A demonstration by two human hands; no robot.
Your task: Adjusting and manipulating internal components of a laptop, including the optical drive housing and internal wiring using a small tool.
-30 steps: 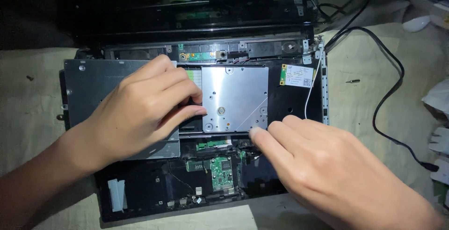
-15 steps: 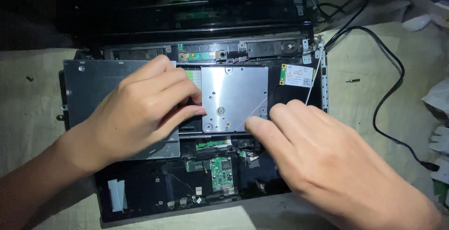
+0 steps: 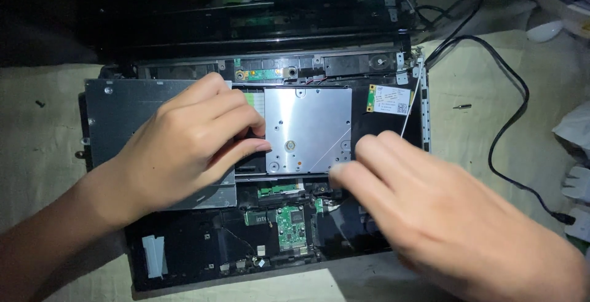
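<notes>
My left hand (image 3: pixel 184 148) lies curled, fingertips touching the silver plate's (image 3: pixel 307 131) nine o'clock edge. My right hand (image 3: pixel 430 216), blurred, fingers loosely together, touches its five o'clock corner inside the laptop (image 3: pixel 184 253).

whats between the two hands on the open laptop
In the head view, a silver metal plate lies between the left hand and right hand; both hands' fingertips reach its edges.
</notes>
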